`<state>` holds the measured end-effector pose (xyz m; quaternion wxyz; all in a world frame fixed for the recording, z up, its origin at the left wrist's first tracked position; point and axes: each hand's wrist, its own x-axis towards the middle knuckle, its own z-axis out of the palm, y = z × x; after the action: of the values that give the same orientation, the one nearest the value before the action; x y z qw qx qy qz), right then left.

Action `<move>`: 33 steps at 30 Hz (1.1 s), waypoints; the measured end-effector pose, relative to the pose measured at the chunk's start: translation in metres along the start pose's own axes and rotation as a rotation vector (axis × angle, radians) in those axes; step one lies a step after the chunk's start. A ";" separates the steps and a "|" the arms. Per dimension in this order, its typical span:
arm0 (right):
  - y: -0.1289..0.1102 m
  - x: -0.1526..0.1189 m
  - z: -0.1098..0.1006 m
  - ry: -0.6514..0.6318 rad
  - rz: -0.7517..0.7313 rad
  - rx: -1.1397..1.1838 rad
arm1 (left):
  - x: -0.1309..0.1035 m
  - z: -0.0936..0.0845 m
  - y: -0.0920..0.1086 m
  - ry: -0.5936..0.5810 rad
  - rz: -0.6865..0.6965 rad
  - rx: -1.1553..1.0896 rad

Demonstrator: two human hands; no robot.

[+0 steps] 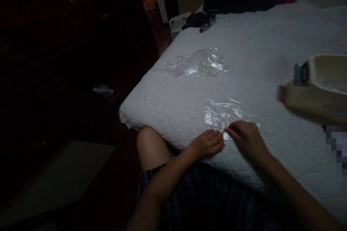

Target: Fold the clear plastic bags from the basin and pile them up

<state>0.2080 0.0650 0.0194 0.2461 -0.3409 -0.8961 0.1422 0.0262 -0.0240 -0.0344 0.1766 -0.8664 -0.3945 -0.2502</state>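
My right hand (244,134) seemed to pinch the near edge of the clear plastic (221,113) lying on the bed (271,61); my left hand (208,143) curled beside it, though whether it gripped film I couldn't tell. Such thin stuff, I judged, wanted a light pinch and slow, even tension. A crumpled wrapper (197,63) lay beyond; the cream tub (303,99) at right, apart from my fingers, blocked neither hand.
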 end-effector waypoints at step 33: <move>-0.005 0.006 0.010 -0.060 -0.145 -0.048 | 0.006 -0.003 0.000 -0.010 -0.035 0.003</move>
<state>0.1960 0.0651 0.0155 0.2204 -0.2763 -0.9286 0.1127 0.0284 -0.0217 -0.0288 0.1715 -0.8603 -0.4108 -0.2482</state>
